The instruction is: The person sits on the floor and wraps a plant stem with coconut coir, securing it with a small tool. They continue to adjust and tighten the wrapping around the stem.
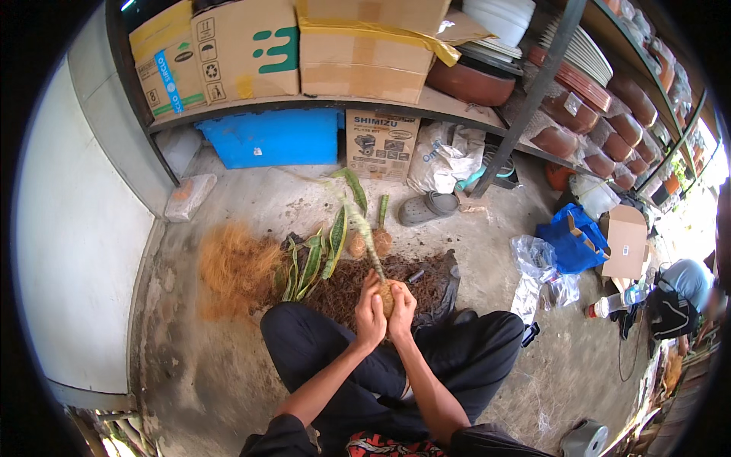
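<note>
Between my left hand [370, 315] and my right hand [402, 309] is a brown, fibre-covered root ball [386, 296], pressed from both sides above my crossed legs. A long snake plant leaf [372, 256] rises from the ball, its far end blurred. Beyond my hands, dark brown shredded fibre or potting mix [334, 297] covers a black plastic sheet [453, 274]. A small dark cylinder [416, 276] lies on this mix. Past it sit two similar balls, one with a short green leaf [383, 241], the other beside it [357, 244].
Loose snake plants [311, 263] and a heap of orange-brown coconut fibre [237, 271] lie at the left. A grey clog [429, 208] sits before the shelf [320, 105]. Blue bag [573, 239], clear plastic bags [532, 255] and another person [682, 291] are at the right.
</note>
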The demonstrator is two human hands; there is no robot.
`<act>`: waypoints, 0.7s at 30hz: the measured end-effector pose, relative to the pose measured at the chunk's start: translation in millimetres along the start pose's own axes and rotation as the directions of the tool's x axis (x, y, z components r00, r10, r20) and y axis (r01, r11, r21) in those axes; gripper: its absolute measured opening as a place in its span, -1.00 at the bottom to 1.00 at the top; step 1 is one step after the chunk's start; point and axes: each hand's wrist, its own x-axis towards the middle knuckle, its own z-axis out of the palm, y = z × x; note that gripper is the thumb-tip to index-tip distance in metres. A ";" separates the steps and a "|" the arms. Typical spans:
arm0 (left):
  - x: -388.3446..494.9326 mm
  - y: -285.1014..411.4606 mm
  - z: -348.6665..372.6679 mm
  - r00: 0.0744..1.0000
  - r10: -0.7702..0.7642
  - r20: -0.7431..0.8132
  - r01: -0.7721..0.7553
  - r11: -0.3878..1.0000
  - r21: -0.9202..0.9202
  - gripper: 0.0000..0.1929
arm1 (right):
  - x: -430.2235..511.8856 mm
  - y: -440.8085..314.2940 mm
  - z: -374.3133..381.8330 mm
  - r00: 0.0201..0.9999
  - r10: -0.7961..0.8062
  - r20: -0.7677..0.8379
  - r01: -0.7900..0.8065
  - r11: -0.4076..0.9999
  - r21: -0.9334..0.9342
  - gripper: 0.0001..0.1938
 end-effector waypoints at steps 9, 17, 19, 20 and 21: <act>21.0 69.3 19.2 0.894 0.086 0.439 -0.139 0.986 0.088 -0.55 | -9.7 -34.7 -44.4 0.964 0.264 0.036 -0.226 0.737 0.637 -0.65; 32.5 104.0 63.7 0.692 0.392 0.607 -0.518 0.855 0.038 -0.55 | -12.4 -31.5 -103.5 0.989 0.118 0.090 -0.131 0.413 0.901 -0.53; 26.2 107.7 74.8 0.688 0.391 0.612 -0.525 0.850 0.047 -0.56 | -12.1 -36.6 -107.2 0.994 0.103 0.048 -0.084 0.387 0.918 -0.55; 23.8 110.2 80.1 0.685 0.390 0.615 -0.529 0.847 0.052 -0.55 | -10.8 -38.8 -107.7 0.986 0.164 -0.017 -0.054 0.419 0.906 -0.57; 21.3 113.9 85.0 0.701 0.378 0.605 -0.500 0.865 0.039 -0.55 | -12.3 -50.2 -106.8 0.971 0.227 -0.080 -0.033 0.453 0.891 -0.60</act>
